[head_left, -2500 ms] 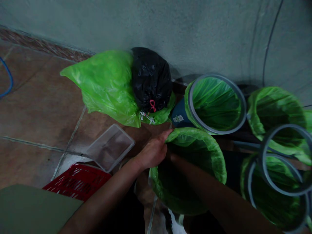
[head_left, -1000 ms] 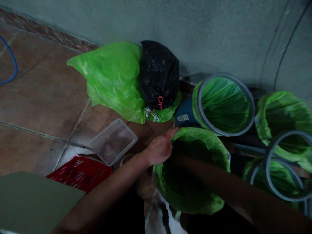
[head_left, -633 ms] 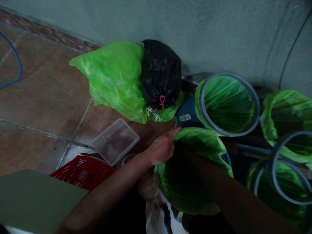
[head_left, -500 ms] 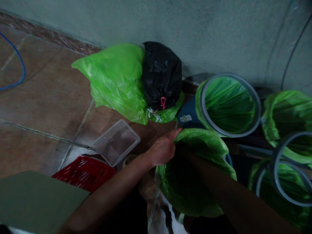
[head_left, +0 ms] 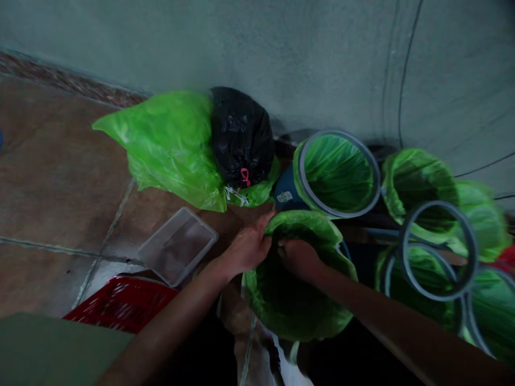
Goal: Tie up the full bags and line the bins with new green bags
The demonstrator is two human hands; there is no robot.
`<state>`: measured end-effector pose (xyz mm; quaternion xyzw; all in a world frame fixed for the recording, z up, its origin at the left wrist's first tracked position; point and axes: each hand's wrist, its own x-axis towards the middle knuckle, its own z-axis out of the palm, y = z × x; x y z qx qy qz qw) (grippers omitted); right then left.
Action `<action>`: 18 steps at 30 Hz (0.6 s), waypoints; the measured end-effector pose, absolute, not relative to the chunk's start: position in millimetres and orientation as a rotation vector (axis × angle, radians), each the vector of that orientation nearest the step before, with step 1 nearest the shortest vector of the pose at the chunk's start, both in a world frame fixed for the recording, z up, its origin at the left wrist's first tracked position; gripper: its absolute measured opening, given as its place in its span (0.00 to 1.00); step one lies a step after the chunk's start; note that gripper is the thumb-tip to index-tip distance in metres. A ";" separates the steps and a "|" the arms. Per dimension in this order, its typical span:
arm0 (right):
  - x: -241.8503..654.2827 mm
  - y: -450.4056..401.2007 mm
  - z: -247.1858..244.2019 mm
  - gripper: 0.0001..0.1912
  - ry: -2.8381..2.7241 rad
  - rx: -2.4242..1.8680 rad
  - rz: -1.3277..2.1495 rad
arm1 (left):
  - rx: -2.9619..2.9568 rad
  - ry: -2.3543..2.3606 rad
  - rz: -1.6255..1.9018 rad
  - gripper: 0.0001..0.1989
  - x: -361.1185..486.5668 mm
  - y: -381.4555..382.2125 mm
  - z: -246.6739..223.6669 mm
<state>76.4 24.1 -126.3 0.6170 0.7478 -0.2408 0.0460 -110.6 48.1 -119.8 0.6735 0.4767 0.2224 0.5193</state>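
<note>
A trash bin lined with a green bin liner (head_left: 301, 327) stands in front of me, its liner folded over the rim. My left hand (head_left: 251, 246) is closed on the liner at the bin's upper left rim, thumb side toward the wall. Down inside the opening, my right hand (head_left: 298, 258) is curled into a fist close to the liner's inner wall. What that hand holds, if anything, I cannot make out. The bottom of the bin is dark.
Against the wall rest a full green bag (head_left: 173, 145) and a tied black bag (head_left: 242, 139). To the right are several lined bins, one with a grey rim (head_left: 306, 177), and a loose grey ring (head_left: 471, 249). A clear plastic box (head_left: 179, 246) and a red basket (head_left: 124, 303) lie left.
My right hand has come up from the dark depth of the bin and now shows near its upper left wall. The left hand keeps its grip. The view has shifted right.
</note>
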 end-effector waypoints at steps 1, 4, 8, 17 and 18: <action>85.1 22.5 -112.7 0.06 2.287 1.834 -0.680 | 1.609 1.156 0.534 0.32 -111.9 48.4 -118.1; 118.8 14.6 -76.4 0.04 2.276 1.876 -0.415 | 1.566 1.225 0.543 0.35 -117.8 50.8 -112.4; 157.6 6.6 -65.6 0.10 2.151 2.157 -0.187 | 1.519 1.289 0.503 0.35 -125.4 55.2 -107.3; 182.3 4.7 -90.0 0.16 1.878 2.760 -0.643 | 1.794 1.385 0.291 0.27 -131.5 68.8 -80.5; 185.2 4.0 -92.5 0.15 1.850 2.824 -0.769 | 1.856 1.383 0.274 0.26 -127.7 71.9 -72.1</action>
